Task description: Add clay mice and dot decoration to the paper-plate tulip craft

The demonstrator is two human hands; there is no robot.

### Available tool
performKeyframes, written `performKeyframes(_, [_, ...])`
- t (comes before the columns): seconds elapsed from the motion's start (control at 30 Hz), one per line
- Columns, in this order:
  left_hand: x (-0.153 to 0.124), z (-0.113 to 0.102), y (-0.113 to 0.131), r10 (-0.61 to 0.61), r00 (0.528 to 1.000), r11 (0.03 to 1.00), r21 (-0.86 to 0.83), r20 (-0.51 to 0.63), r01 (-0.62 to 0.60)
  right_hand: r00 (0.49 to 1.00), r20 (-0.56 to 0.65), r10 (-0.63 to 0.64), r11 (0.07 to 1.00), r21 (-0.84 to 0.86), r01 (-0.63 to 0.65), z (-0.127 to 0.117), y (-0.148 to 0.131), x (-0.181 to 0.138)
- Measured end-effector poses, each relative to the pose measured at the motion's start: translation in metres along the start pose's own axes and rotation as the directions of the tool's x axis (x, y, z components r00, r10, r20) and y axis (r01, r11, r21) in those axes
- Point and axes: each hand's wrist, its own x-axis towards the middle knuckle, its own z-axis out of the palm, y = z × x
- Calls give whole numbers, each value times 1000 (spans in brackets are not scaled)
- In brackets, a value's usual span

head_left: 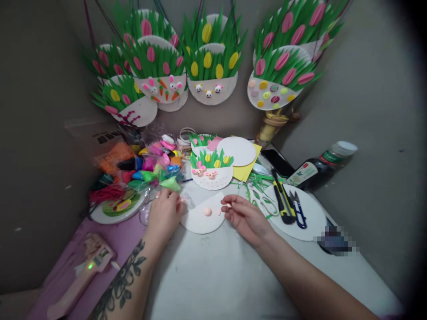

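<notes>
A half paper plate (200, 226) lies on the table in front of me, with a pale pink clay ball (207, 212) and smaller pale pink bits (218, 212) on it. My left hand (166, 209) is at its left edge, fingers closed on a crinkled clear plastic bag (188, 201); the bag's contents are mostly hidden. At the plate's right edge, my right hand (246, 218) pinches a small piece of pale pink clay (228, 205) between thumb and fingertips. Just behind stands a finished-looking plate basket (212, 180) with paper grass, tulips and two pink clay animal faces.
Bagged coloured clay (155, 162) is heaped at back left. A glue gun (96, 262) with a green light rests at left. Scissors (265, 200), a box cutter (283, 200) and thread snips (298, 209) lie right, near a dark bottle (320, 164). Decorated plates (213, 91) hang behind.
</notes>
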Motion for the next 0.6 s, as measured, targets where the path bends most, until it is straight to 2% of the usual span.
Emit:
performKeyframes(0.1, [-3,1,6,35,997,934,-354,-68,-57,999,12,43,999,10,-43,2,-2,0])
performKeyframes(0.17, [-8,3,14,28,999,841,-540,-19,-34,1000,18,-1,993,-119,3,3,0,-1])
performKeyframes(0.27, [-18,7,28,77,993,778,-629,88,-4,992,63,-107,923,-364,123,4,8,-3])
performKeyframes(0.4, [-25,5,40,116,979,710,-703,169,37,969,152,-196,854,-459,245,5,14,-5])
performKeyframes(0.5, [-23,2,41,93,979,577,-811,180,94,962,177,-208,831,-487,269,8,12,-6])
performKeyframes(0.6, [-19,1,40,4,977,396,-898,211,192,950,176,-256,806,-503,311,11,7,-7])
